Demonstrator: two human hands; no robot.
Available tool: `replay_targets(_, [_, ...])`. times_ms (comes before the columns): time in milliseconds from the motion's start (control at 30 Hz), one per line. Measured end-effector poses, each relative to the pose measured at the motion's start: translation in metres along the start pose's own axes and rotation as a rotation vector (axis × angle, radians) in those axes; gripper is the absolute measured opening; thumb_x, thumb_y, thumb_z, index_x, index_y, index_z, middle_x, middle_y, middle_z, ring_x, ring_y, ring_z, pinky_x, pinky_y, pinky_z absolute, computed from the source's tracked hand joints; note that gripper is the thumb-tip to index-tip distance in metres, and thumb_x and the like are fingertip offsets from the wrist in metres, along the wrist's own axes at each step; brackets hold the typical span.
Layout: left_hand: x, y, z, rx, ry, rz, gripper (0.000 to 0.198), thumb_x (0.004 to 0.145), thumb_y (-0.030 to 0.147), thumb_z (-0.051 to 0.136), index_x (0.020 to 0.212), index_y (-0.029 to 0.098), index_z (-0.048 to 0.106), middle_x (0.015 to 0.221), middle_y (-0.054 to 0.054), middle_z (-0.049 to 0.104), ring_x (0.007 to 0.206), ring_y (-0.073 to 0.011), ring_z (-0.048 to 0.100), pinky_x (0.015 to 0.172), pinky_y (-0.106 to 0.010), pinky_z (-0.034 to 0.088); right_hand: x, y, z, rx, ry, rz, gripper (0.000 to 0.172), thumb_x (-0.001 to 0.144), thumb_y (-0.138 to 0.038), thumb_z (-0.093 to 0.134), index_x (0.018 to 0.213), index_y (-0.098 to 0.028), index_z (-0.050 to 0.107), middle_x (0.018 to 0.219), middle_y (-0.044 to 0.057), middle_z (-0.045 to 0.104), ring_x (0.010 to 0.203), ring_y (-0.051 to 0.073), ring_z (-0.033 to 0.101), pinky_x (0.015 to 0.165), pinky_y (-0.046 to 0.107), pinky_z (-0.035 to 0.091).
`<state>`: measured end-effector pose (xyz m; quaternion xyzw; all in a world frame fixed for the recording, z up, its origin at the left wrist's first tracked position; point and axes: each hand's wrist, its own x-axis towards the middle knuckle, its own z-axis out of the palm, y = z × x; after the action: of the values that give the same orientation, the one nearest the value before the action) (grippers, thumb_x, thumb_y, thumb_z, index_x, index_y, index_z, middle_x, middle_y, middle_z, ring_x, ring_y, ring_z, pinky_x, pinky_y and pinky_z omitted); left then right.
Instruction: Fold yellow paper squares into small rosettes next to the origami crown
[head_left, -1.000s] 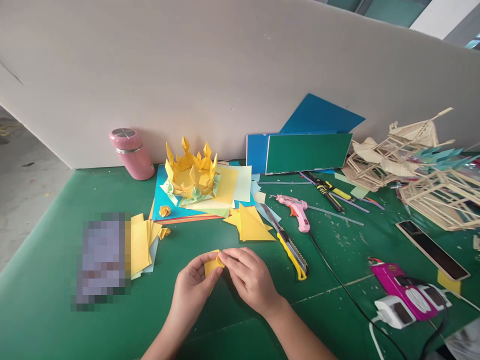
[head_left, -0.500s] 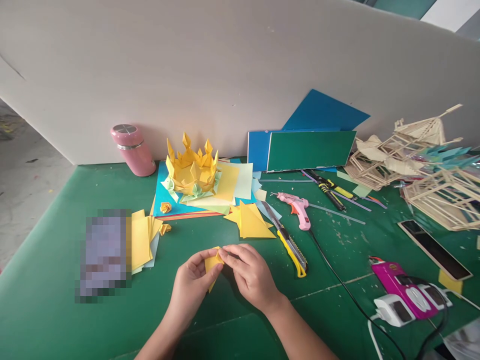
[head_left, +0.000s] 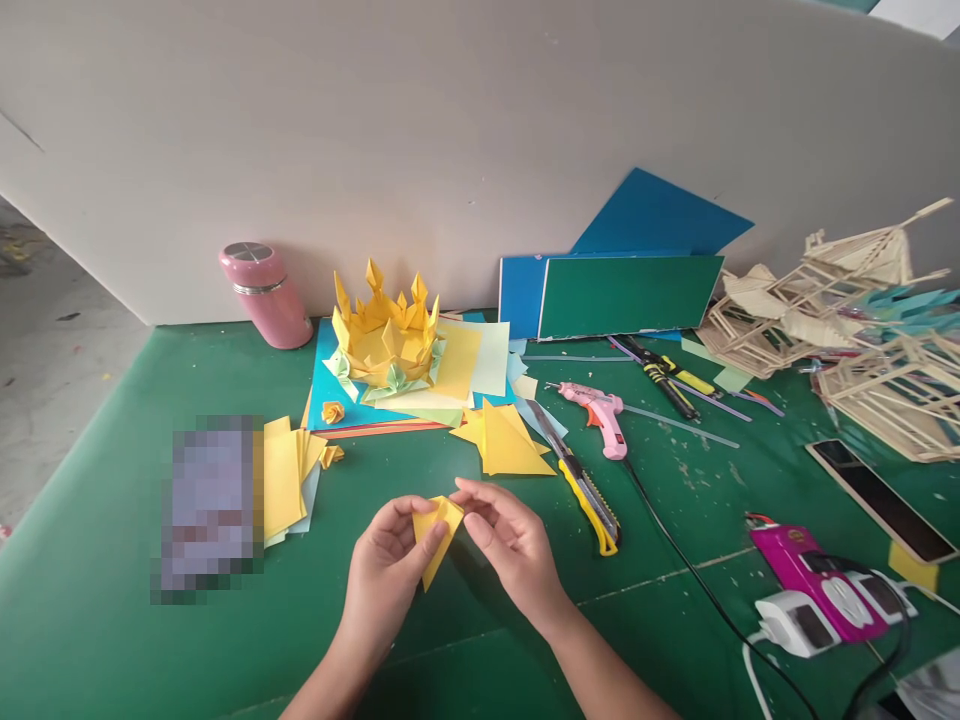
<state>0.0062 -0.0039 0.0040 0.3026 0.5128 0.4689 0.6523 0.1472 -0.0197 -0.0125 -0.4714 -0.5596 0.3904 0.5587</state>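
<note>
Both of my hands hold a small folded yellow paper piece point(head_left: 435, 535) just above the green table point(head_left: 112, 620), near its front middle. My left hand point(head_left: 390, 565) grips its left side with thumb and fingers. My right hand point(head_left: 506, 545) pinches its upper right corner with its fingertips. The piece tapers to a point that hangs downward. Beyond it lie yellow folded triangles point(head_left: 506, 440) and a yellow paper crown point(head_left: 386, 335) on a stack of coloured sheets point(head_left: 457, 375).
A yellow utility knife point(head_left: 589, 490) and a pink glue gun point(head_left: 600, 415) with its cord lie right of my hands. A pink flask point(head_left: 264, 295) stands at the back left. Yellow sheets point(head_left: 285, 480), a magenta power strip point(head_left: 814, 590), a phone point(head_left: 877, 495) and stick models point(head_left: 847, 320) surround.
The yellow piece has opened out between my hands and its point now hangs lower. My right hand has shifted slightly right and lifted at the fingertips.
</note>
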Motion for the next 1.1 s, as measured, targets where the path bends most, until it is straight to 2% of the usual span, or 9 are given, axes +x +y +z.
replay_targets(133, [-0.0022, 0.0018, 0.0032, -0.036, -0.05, -0.007, 0.039, 0.054, 0.033, 0.084, 0.079, 0.02, 0.057, 0.068, 0.003, 0.072, 0.067, -0.0119, 0.068, 0.059, -0.016, 0.053, 0.0009, 0.0002, 0.0025, 0.054, 0.034, 0.139, 0.021, 0.079, -0.029, 0.066, 0.098, -0.021, 0.069, 0.085, 0.004, 0.065, 0.073, 0.015, 0.063, 0.066, 0.026, 0.057])
replay_targets(233, [-0.0032, 0.003, 0.0042, -0.018, -0.042, -0.029, 0.041, 0.052, 0.035, 0.085, 0.082, 0.019, 0.061, 0.07, 0.001, 0.073, 0.068, -0.0127, 0.068, 0.061, -0.017, 0.054, 0.0017, -0.0022, 0.0039, 0.011, 0.024, 0.136, 0.01, 0.08, -0.027, 0.064, 0.083, -0.019, 0.069, 0.079, 0.004, 0.062, 0.071, 0.015, 0.061, 0.062, 0.025, 0.054])
replay_targets(300, [-0.0032, 0.0029, 0.004, 0.011, -0.025, -0.043, 0.039, 0.05, 0.035, 0.085, 0.078, 0.017, 0.065, 0.071, 0.001, 0.073, 0.069, -0.0126, 0.067, 0.062, -0.017, 0.054, 0.002, -0.0039, 0.0045, -0.025, 0.027, 0.11, 0.009, 0.081, -0.025, 0.062, 0.078, -0.019, 0.068, 0.076, 0.003, 0.061, 0.069, 0.015, 0.06, 0.061, 0.025, 0.053])
replay_targets(500, [-0.0025, 0.0022, 0.004, 0.042, -0.011, -0.047, 0.031, 0.048, 0.033, 0.086, 0.067, 0.017, 0.067, 0.065, 0.002, 0.07, 0.063, -0.011, 0.064, 0.06, -0.016, 0.053, 0.0022, -0.0058, 0.005, -0.067, 0.051, 0.055, 0.009, 0.08, -0.021, 0.062, 0.072, -0.019, 0.065, 0.07, 0.002, 0.058, 0.063, 0.014, 0.057, 0.057, 0.024, 0.05])
replay_targets(667, [-0.0028, 0.0016, 0.0045, 0.054, -0.028, -0.049, 0.029, 0.047, 0.03, 0.086, 0.063, 0.016, 0.066, 0.063, 0.002, 0.069, 0.063, -0.0117, 0.064, 0.061, -0.018, 0.053, 0.0008, -0.005, 0.0043, -0.053, 0.005, 0.111, 0.008, 0.079, -0.022, 0.062, 0.072, -0.019, 0.064, 0.07, 0.001, 0.058, 0.065, 0.014, 0.055, 0.058, 0.024, 0.047])
replay_targets(900, [-0.002, -0.0004, 0.0039, 0.059, -0.105, -0.075, 0.028, 0.048, 0.028, 0.086, 0.065, 0.017, 0.067, 0.06, 0.004, 0.067, 0.057, -0.0096, 0.061, 0.054, -0.015, 0.05, 0.0044, -0.0015, 0.0003, 0.078, -0.036, 0.172, 0.019, 0.075, -0.023, 0.062, 0.059, -0.019, 0.052, 0.061, -0.003, 0.047, 0.057, 0.011, 0.045, 0.053, 0.023, 0.039])
replay_targets(1100, [-0.0032, 0.0026, 0.0036, 0.011, -0.088, -0.099, 0.029, 0.05, 0.033, 0.086, 0.064, 0.015, 0.067, 0.062, 0.002, 0.069, 0.061, -0.0092, 0.062, 0.058, -0.014, 0.05, 0.0069, -0.0024, -0.001, 0.143, -0.046, 0.276, 0.018, 0.074, -0.029, 0.066, 0.061, -0.019, 0.058, 0.061, -0.002, 0.052, 0.058, 0.012, 0.049, 0.055, 0.024, 0.043])
